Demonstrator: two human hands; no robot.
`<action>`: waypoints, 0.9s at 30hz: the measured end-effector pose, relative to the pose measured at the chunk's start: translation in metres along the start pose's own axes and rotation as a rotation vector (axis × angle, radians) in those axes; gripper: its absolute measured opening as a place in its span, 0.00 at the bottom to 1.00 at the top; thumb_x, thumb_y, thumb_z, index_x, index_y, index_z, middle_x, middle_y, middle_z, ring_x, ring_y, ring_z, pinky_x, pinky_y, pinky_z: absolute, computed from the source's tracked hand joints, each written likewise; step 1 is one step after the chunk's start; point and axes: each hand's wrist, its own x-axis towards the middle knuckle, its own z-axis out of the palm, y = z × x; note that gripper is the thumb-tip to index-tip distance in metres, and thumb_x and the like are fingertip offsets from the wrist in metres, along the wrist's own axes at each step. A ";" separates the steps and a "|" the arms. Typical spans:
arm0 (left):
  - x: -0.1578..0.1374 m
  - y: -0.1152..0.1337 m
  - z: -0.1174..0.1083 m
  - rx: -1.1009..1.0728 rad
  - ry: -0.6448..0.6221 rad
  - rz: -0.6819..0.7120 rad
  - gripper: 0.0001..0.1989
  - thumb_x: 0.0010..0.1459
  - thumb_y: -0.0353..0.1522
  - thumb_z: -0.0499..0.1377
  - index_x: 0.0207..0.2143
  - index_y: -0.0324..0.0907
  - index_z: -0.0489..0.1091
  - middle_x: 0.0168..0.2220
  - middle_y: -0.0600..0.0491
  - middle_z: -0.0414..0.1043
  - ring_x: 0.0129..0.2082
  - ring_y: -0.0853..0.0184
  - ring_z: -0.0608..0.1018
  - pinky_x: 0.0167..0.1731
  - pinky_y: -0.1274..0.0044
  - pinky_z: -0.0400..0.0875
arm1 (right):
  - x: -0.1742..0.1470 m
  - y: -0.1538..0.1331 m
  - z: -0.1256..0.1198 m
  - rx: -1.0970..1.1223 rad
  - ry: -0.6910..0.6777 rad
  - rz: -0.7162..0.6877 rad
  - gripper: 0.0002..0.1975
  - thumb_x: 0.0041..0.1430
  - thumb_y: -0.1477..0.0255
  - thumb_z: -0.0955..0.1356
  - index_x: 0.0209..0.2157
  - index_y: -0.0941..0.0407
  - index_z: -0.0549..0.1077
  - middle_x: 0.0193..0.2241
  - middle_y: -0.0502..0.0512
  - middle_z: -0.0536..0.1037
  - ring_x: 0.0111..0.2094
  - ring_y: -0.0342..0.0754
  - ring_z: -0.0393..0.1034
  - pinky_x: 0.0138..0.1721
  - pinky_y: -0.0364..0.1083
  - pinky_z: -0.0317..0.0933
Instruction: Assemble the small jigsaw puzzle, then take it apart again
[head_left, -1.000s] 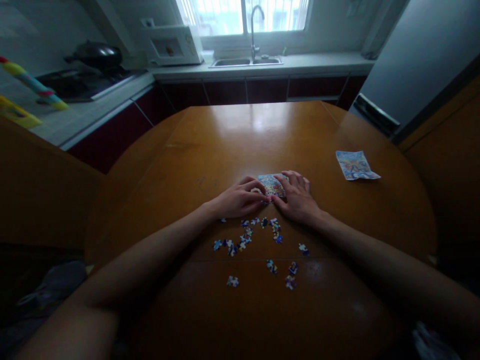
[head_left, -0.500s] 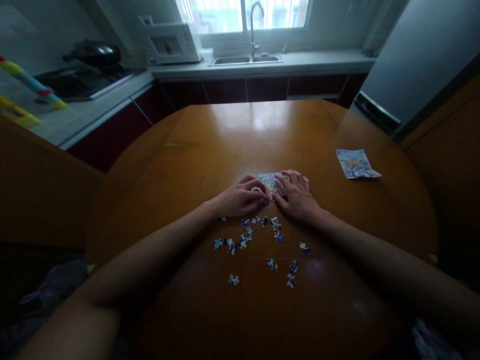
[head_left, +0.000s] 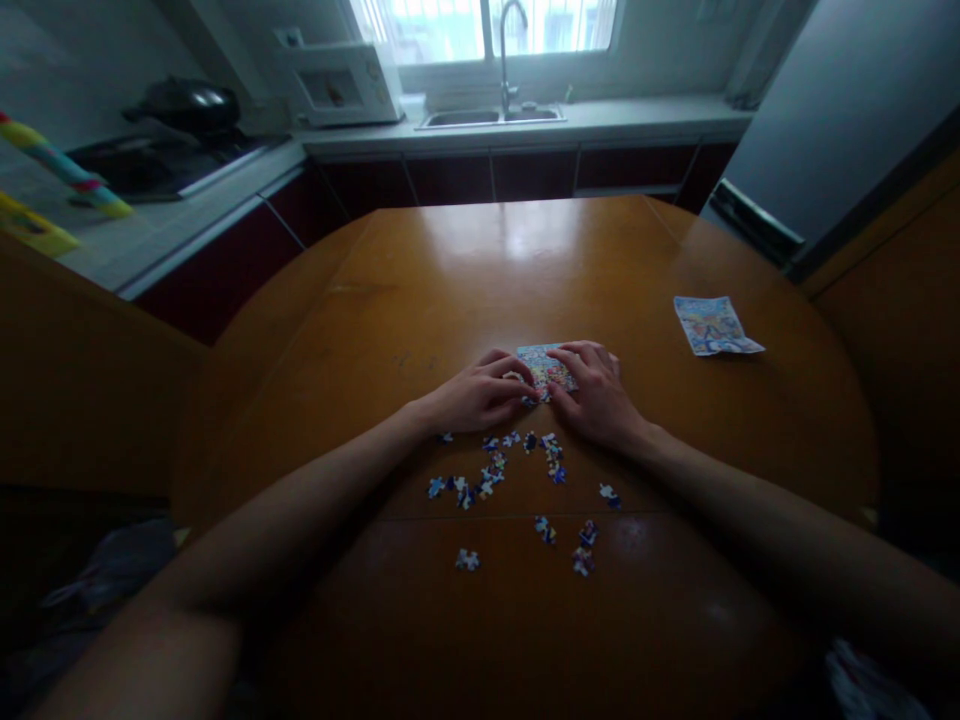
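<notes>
A partly assembled jigsaw puzzle [head_left: 538, 362] with a small colourful picture lies flat on the wooden table between my hands. My left hand [head_left: 487, 393] is at its lower left, fingers bent and fingertips closed on a puzzle piece [head_left: 531, 400] at the near edge; the fingers partly hide it. My right hand [head_left: 592, 388] rests over the right side of the puzzle, its fingers apart and curved, the thumb by the near edge. This hand covers the puzzle's right part. Several loose puzzle pieces [head_left: 495, 465] lie on the near side of my hands.
A creased picture sheet [head_left: 715, 327] lies at the right of the wooden table [head_left: 480, 270]. Single loose pieces [head_left: 467, 560] are scattered nearer to me. Beyond the table are a sink [head_left: 461, 119], a microwave [head_left: 341, 85], a stove with a black pan [head_left: 191, 105], and a fridge [head_left: 840, 130].
My right thumb and fingers have shifted slightly at the puzzle's right side. My left hand stays almost still, and the loose pieces have not moved.
</notes>
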 end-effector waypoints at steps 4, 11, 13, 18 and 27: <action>0.001 0.002 -0.002 -0.001 -0.015 -0.006 0.16 0.65 0.30 0.57 0.54 0.52 0.74 0.50 0.49 0.73 0.53 0.58 0.68 0.58 0.61 0.65 | 0.000 0.000 0.000 0.034 0.010 -0.012 0.20 0.62 0.67 0.67 0.56 0.52 0.71 0.53 0.61 0.72 0.57 0.61 0.62 0.58 0.61 0.54; 0.001 0.002 0.000 -0.016 0.039 -0.021 0.12 0.65 0.29 0.56 0.50 0.45 0.72 0.47 0.48 0.73 0.50 0.60 0.69 0.55 0.66 0.68 | -0.001 0.002 0.002 0.040 0.001 -0.008 0.18 0.63 0.66 0.68 0.53 0.54 0.74 0.52 0.63 0.73 0.58 0.61 0.63 0.58 0.61 0.55; 0.000 0.000 0.002 -0.009 0.074 -0.039 0.11 0.66 0.30 0.56 0.49 0.45 0.72 0.47 0.48 0.73 0.50 0.61 0.69 0.54 0.66 0.68 | -0.001 0.003 0.003 0.051 0.002 -0.011 0.16 0.63 0.66 0.68 0.52 0.53 0.75 0.52 0.63 0.73 0.58 0.61 0.63 0.58 0.62 0.56; 0.000 -0.002 0.005 0.015 0.122 -0.075 0.09 0.68 0.31 0.55 0.48 0.44 0.72 0.46 0.48 0.73 0.49 0.61 0.70 0.53 0.66 0.69 | 0.000 0.004 0.002 0.111 0.023 -0.038 0.12 0.63 0.67 0.68 0.47 0.54 0.77 0.50 0.62 0.75 0.56 0.59 0.64 0.57 0.60 0.57; 0.001 -0.002 0.005 0.008 0.156 -0.098 0.08 0.68 0.31 0.55 0.45 0.44 0.73 0.45 0.48 0.74 0.49 0.61 0.71 0.52 0.66 0.69 | -0.014 -0.030 -0.013 0.205 -0.218 -0.422 0.12 0.67 0.72 0.65 0.48 0.48 0.78 0.52 0.54 0.76 0.55 0.54 0.62 0.59 0.58 0.56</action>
